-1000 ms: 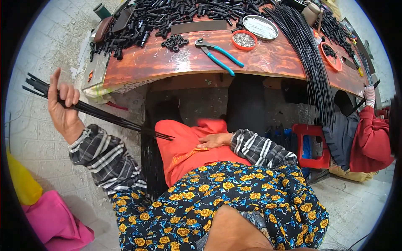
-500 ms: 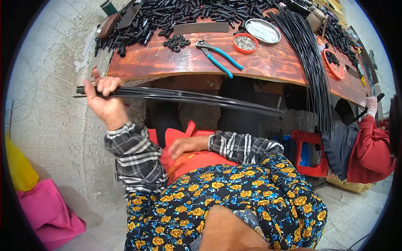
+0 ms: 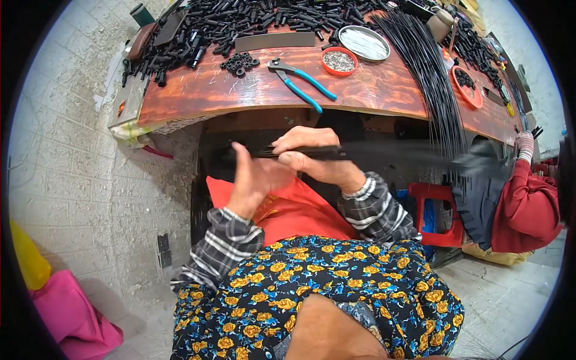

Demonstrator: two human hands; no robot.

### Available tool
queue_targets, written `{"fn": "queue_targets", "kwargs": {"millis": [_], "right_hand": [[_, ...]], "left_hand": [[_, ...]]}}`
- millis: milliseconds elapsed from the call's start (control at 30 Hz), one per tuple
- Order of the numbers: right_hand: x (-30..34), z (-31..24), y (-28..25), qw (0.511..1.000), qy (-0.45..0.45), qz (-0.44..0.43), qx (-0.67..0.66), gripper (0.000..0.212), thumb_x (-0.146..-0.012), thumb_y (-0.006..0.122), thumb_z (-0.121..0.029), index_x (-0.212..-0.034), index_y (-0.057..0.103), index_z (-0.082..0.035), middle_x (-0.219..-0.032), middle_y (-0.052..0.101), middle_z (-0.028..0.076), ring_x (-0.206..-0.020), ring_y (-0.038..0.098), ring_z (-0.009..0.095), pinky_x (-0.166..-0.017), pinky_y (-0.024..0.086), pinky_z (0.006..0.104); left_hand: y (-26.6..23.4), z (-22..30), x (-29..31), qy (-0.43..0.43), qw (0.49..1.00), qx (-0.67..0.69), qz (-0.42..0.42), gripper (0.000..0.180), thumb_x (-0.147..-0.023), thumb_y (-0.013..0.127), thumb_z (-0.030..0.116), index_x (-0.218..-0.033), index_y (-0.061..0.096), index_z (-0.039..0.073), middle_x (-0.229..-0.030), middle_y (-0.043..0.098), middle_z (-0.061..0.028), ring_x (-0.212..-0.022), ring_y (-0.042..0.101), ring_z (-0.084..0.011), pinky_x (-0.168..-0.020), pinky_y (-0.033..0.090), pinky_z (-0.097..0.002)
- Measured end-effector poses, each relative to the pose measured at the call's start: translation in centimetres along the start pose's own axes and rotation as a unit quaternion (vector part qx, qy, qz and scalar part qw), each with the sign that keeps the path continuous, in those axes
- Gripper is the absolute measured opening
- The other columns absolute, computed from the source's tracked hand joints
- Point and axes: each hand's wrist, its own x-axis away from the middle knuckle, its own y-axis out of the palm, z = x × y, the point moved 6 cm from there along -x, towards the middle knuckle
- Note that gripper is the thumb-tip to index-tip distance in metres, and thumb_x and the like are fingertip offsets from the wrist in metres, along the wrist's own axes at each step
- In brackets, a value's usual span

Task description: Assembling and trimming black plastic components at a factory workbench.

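My right hand point(image 3: 321, 157) is closed around a bundle of thin black rods point(image 3: 312, 152) in front of the table edge. The bundle lies roughly level, and its long right part is smeared by motion. My left hand point(image 3: 255, 177) is at the bundle's left end, with thumb raised and palm spread beside the rods; its fingertips are partly hidden near the right hand. Blue-handled pliers point(image 3: 303, 84) lie on the wooden table point(image 3: 210, 96) beyond my hands.
Black tubular parts point(image 3: 258, 24) are heaped at the back. Small black rings point(image 3: 239, 63), a red bowl of metal bits point(image 3: 339, 61) and a white-filled dish point(image 3: 364, 43) stand nearer. More black rods point(image 3: 435, 90) overhang the edge. At right, a co-worker's red sleeve point(image 3: 525, 207) is near a red stool point(image 3: 435, 216).
The bundle has passed from my left hand to my right. My right hand has risen from my lap; my left hand has come rightward and opened. The view has shifted slightly.
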Motion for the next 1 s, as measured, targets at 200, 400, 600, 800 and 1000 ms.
{"fn": "queue_targets", "kwargs": {"millis": [200, 400, 600, 800, 1000], "right_hand": [[0.9, 4.0, 3.5, 0.947, 0.294, -0.127, 0.022, 0.013, -0.083, 0.070, -0.015, -0.082, 0.070, -0.002, -0.064, 0.064, 0.004, -0.061, 0.055, 0.006, -0.054, 0.046, 0.0252], [1.6, 5.7, 4.6, 0.875, 0.429, -0.208, 0.087, 0.035, -0.074, 0.072, -0.024, -0.071, 0.056, 0.008, -0.056, 0.058, 0.012, -0.048, 0.058, 0.018, -0.043, 0.045, 0.0325], [1.1, 7.3, 7.0, 0.875, 0.380, -0.282, 0.097, 0.043, -0.073, 0.075, -0.033, -0.076, 0.064, 0.009, -0.068, 0.066, 0.019, -0.058, 0.067, 0.028, -0.053, 0.052, 0.0367], [-4.9, -0.7, -1.7, 0.981, 0.179, -0.041, 0.064, 0.026, -0.076, 0.069, -0.025, -0.069, 0.069, 0.000, -0.061, 0.065, 0.010, -0.053, 0.062, 0.014, -0.049, 0.047, 0.0300], [-6.7, -6.5, -4.7, 0.964, 0.095, 0.156, -0.195, 0.018, -0.079, 0.067, -0.010, -0.073, 0.067, 0.007, -0.055, 0.061, 0.006, -0.045, 0.059, 0.012, -0.042, 0.046, 0.0254]], "left_hand": [[-4.7, 3.7, 2.3, 0.090, 0.939, -0.315, 0.099, 0.044, -0.090, 0.063, 0.038, -0.100, 0.066, -0.004, -0.070, 0.066, -0.0078, -0.059, 0.062, -0.0114, -0.059, 0.050, -0.0222], [7.9, 10.3, 1.5, 0.334, 0.912, -0.222, -0.084, 0.045, -0.095, 0.058, 0.031, -0.125, 0.053, -0.003, -0.106, 0.063, -0.0098, -0.096, 0.063, -0.0178, -0.079, 0.052, -0.0289], [10.7, 13.8, 1.1, 0.416, 0.875, -0.249, 0.013, 0.024, -0.097, 0.053, 0.017, -0.114, 0.054, 0.000, -0.095, 0.061, -0.0067, -0.066, 0.053, -0.0114, -0.057, 0.046, -0.0240], [10.8, 13.4, 0.1, 0.378, 0.894, -0.237, 0.022, 0.036, -0.099, 0.050, 0.023, -0.130, 0.048, 0.004, -0.081, 0.052, -0.0001, -0.066, 0.045, -0.0077, -0.060, 0.038, -0.0213], [13.3, 10.6, -0.9, 0.379, 0.874, -0.304, 0.008, 0.033, -0.102, 0.045, 0.027, -0.119, 0.051, 0.000, -0.082, 0.051, -0.0010, -0.070, 0.046, -0.0088, -0.063, 0.037, -0.0223]]}}
